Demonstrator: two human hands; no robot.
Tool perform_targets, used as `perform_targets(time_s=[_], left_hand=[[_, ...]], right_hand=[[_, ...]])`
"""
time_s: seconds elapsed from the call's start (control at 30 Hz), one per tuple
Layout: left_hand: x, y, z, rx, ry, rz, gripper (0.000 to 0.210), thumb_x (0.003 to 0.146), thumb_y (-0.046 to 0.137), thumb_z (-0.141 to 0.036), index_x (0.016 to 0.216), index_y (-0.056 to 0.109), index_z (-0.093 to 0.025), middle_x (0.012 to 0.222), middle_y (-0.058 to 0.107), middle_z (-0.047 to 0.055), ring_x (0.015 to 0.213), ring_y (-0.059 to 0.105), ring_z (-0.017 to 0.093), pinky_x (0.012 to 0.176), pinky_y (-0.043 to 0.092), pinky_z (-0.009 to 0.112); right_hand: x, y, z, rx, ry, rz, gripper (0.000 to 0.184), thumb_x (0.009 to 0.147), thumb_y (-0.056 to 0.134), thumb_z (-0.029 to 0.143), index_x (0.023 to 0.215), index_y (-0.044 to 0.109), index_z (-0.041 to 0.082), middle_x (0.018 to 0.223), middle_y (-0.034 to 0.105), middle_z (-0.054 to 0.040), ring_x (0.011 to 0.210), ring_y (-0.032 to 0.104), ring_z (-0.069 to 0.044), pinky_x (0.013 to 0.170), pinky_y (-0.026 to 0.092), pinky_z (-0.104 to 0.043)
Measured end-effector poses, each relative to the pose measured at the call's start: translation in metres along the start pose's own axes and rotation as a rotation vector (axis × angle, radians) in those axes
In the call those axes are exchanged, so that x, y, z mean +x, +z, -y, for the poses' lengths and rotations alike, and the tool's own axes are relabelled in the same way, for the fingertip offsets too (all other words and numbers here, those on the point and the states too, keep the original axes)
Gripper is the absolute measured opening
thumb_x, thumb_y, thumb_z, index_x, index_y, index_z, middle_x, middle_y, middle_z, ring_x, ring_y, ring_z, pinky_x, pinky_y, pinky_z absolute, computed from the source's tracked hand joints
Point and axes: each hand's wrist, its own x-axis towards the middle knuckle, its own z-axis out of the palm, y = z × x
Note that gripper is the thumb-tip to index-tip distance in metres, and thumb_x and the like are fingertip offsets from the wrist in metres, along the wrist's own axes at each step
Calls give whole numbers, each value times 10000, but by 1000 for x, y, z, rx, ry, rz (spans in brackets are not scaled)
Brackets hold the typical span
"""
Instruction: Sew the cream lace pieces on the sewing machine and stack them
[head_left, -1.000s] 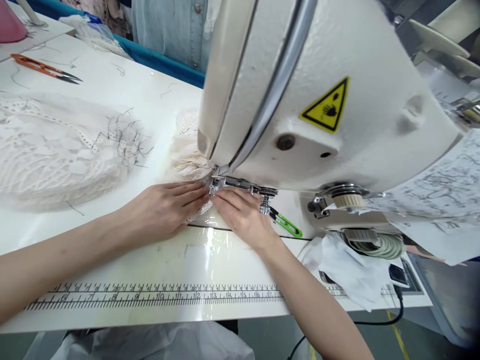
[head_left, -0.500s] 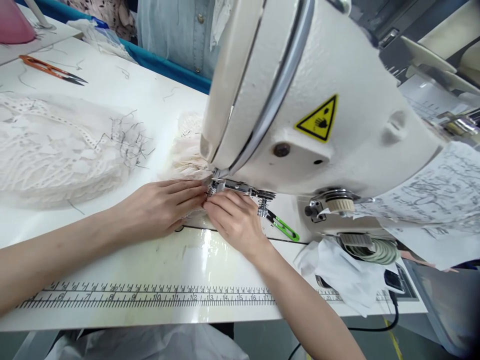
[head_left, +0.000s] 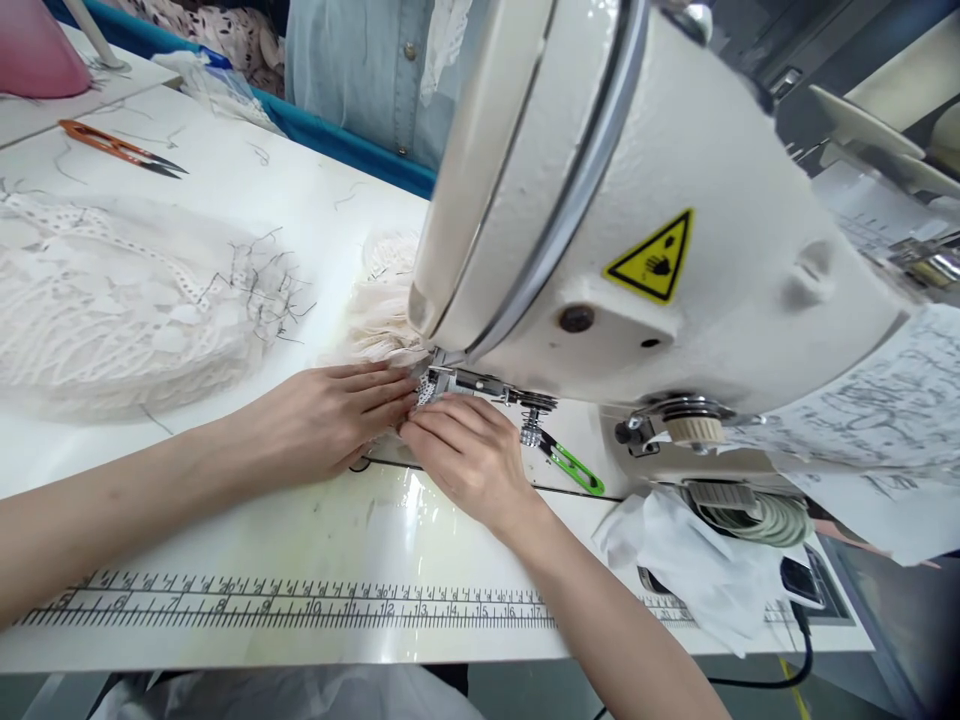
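Note:
Cream lace fabric [head_left: 382, 318] lies gathered under the head of a white sewing machine [head_left: 517, 250]. My left hand [head_left: 341, 415] rests flat on it, fingers stretched toward the presser foot [head_left: 433, 372]. Just right of the foot, my right hand [head_left: 469, 445] has its fingers bent and pressed together on the fabric's near edge. Its fingertips almost meet those of the left hand, and most of the cloth there is covered. A green thread snipper [head_left: 574, 465] lies on the machine bed beside my right hand.
A pile of cream lace pieces [head_left: 112, 310] with dark thread ends lies at left. Behind it are orange thread snips [head_left: 120, 148]. A printed ruler strip [head_left: 300, 605] runs along the front edge. White cloth [head_left: 690, 560] lies at right. Across the table is a person in a denim garment [head_left: 352, 80].
The view has shifted slightly, so the scene sits a little lower and to the right. My right hand has slid slightly back toward me from the presser foot; the left stays flat on the fabric.

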Motion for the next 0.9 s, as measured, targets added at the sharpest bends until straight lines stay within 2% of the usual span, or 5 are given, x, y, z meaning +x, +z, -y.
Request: perform_targets(time_s=[0.33, 0.53, 0.63, 0.73, 0.9], left_hand=[[5, -3, -3, 75, 3, 34, 483, 854, 442, -91, 1290, 648, -106, 1343, 652, 122, 1283, 599, 270, 1114, 499, 422], [3, -1, -3, 24, -14, 10, 468, 901, 504, -177, 1356, 609, -146, 1354, 649, 108, 1315, 572, 275, 1141, 472, 433], [2, 0, -4, 60, 0, 17, 476, 909, 497, -190, 1371, 592, -127, 1361, 642, 125, 1298, 586, 286, 1119, 493, 443], [4, 1, -8, 96, -15, -2, 463, 916, 466, -189, 1349, 605, -99, 1352, 645, 147, 1285, 595, 302, 1099, 509, 457], [4, 7, -13, 96, -67, -65, 446, 918, 450, -188, 1320, 635, -126, 1323, 669, 129, 1282, 599, 288, 1116, 494, 443]], right_hand=[[-4, 0, -2, -6, 48, 46, 184, 939, 565, 70, 894, 681, 207, 918, 771, 29, 914, 692, -116, 913, 534, -276], [-10, -1, -4, -28, 90, 88, 164, 953, 568, 107, 925, 688, 214, 991, 773, 6, 975, 690, -128, 874, 533, -283], [-10, -1, -5, -53, 90, 83, 161, 966, 566, 126, 919, 694, 210, 989, 776, 0, 951, 695, -130, 842, 538, -275], [-10, -2, -7, -53, 74, 64, 161, 965, 565, 117, 926, 701, 194, 991, 778, -6, 949, 701, -132, 828, 549, -265], [-12, -4, -10, -24, 83, 110, 194, 971, 543, 104, 987, 711, 200, 1049, 774, -20, 1013, 698, -149, 893, 564, -286]])
